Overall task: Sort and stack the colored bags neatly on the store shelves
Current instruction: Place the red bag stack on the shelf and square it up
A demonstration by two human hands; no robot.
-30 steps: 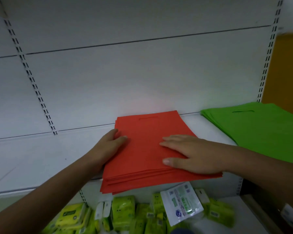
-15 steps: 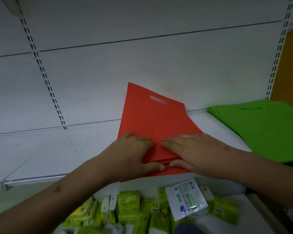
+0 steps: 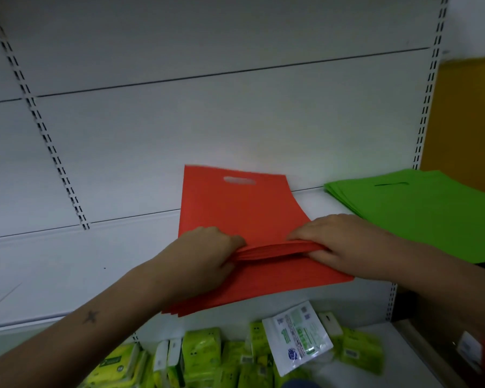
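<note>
A stack of red bags (image 3: 244, 208) sits on the white shelf (image 3: 67, 270), its far half bent upward against the back panel, its cut-out handle at the top. The near half lies flat and overhangs the shelf's front edge. My left hand (image 3: 205, 256) grips the fold on the left with fingers curled into the layers. My right hand (image 3: 336, 247) grips the fold on the right, thumb under the raised layers. A stack of green bags (image 3: 420, 208) lies flat on the same shelf to the right.
Below the shelf, yellow-green packets (image 3: 202, 357) and a white pouch (image 3: 297, 334) lie on a lower shelf. Slotted uprights (image 3: 53, 158) run up the white back panel. An orange wall (image 3: 468, 119) stands at the far right.
The red stack lay flat under both hands a second ago. Its far half has since been lifted and bent upright, and both hands have moved to the fold line and taken hold of it.
</note>
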